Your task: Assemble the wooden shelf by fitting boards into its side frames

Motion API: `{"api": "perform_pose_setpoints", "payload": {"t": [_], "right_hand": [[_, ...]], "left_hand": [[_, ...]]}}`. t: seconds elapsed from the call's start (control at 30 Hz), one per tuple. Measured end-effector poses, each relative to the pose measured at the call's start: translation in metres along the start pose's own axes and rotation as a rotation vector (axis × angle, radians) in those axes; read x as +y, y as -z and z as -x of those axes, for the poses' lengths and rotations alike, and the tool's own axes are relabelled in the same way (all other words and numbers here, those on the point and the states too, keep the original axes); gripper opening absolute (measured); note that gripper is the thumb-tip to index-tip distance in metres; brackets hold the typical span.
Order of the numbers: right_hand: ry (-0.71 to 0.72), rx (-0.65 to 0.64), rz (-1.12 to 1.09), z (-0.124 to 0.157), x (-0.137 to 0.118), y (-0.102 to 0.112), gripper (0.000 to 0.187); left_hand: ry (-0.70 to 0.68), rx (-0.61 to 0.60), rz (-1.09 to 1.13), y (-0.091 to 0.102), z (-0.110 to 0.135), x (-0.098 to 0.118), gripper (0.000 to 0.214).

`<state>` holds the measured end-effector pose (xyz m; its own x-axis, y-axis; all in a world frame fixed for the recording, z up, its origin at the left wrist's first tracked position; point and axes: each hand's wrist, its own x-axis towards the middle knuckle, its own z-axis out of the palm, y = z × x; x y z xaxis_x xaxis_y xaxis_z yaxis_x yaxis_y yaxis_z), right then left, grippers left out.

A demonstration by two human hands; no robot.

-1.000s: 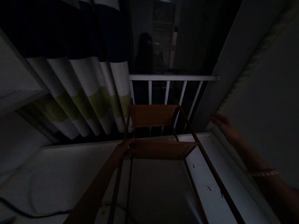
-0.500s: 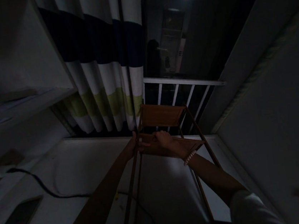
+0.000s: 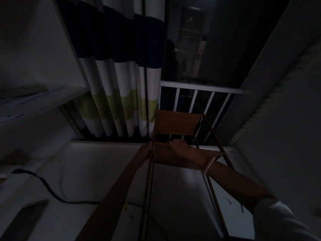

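Note:
A brown wooden shelf rack (image 3: 178, 123) with slim posts stands in dim light before the window. My left hand (image 3: 144, 154) is closed around its left post, just beside the lower visible shelf. My right hand (image 3: 180, 148) grips the front edge of that lower shelf board (image 3: 164, 155), knuckles up. A beaded bracelet (image 3: 209, 165) circles my right wrist. The fingertips of both hands are partly hidden behind the wood.
A striped curtain (image 3: 120, 71) hangs behind, next to a white railing (image 3: 203, 87) at the dark window. At the left are a wall shelf (image 3: 67, 94) with papers, a black cable (image 3: 49, 189) and a dark flat panel (image 3: 17, 237). A wall (image 3: 294, 128) bounds the right.
My left hand's fingers, stretched past the post before, are now folded around it. The right hand keeps to the shelf edge. The view has shifted slightly, and the rack appears a little farther right.

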<state>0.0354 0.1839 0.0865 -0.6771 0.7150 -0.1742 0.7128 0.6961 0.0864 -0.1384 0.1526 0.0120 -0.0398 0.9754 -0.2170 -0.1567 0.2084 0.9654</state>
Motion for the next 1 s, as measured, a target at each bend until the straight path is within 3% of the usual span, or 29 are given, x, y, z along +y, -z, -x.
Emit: {"api": "perform_pose_setpoints", "payload": {"t": [0.37, 0.6, 0.83, 1.0], "right_hand": [[0.107, -0.048, -0.049, -0.002, 0.017, 0.001, 0.036], [0.108, -0.034, -0.074, -0.003, 0.021, -0.007, 0.036], [0.18, -0.072, -0.065, 0.008, 0.005, -0.017, 0.038], [0.142, -0.049, -0.065, 0.006, 0.001, -0.022, 0.038]], "left_hand": [[-0.029, -0.06, -0.033, 0.001, 0.014, 0.003, 0.038], [-0.137, 0.12, -0.091, 0.001, 0.019, 0.003, 0.029], [-0.172, 0.161, -0.102, -0.001, 0.019, 0.004, 0.029], [-0.185, 0.186, -0.095, 0.0, 0.018, 0.004, 0.028]]}}
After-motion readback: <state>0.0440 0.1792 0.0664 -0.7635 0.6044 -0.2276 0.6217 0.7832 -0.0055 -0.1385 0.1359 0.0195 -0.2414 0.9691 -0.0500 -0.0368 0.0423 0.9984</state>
